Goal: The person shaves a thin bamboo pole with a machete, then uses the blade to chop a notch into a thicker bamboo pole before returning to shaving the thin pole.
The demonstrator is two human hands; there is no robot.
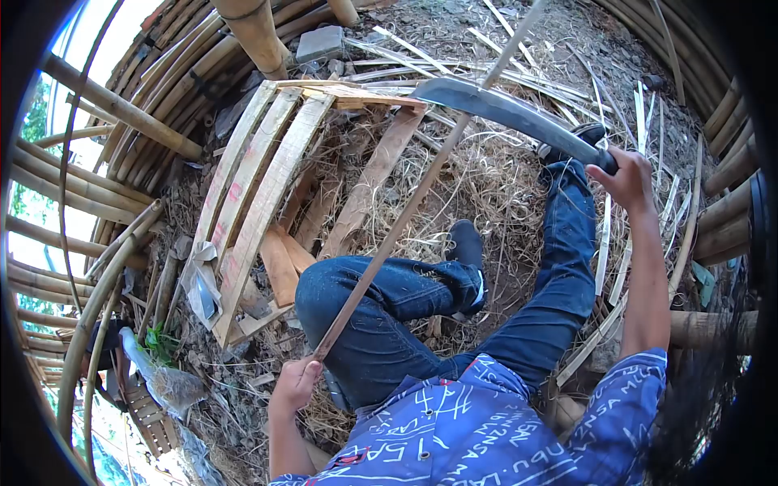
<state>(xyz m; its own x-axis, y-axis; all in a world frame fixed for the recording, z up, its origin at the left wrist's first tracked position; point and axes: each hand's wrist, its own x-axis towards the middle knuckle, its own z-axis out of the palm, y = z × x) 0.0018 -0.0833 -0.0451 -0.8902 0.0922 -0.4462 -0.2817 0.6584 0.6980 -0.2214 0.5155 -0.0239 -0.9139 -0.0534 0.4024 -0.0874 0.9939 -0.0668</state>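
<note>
My left hand (293,387) is closed around the lower end of a long, narrow bamboo strip (413,200), beside my bent knee. The strip slants up and to the right, past my leg toward the top of the view. In my right hand (626,180) is the dark handle of a machete (527,121), its broad curved blade reaching left. Near its wide tip, the blade overlaps the upper part of the strip. Below them, curly shavings (502,190) cover the ground between my legs.
A slatted wooden crate (271,174) lies tilted to the left of my legs. Pale split strips (559,85) are scattered at the top and right. Stacked bamboo poles (154,97) line the left side, more poles (729,202) the right. A grey block (320,44) sits at the top.
</note>
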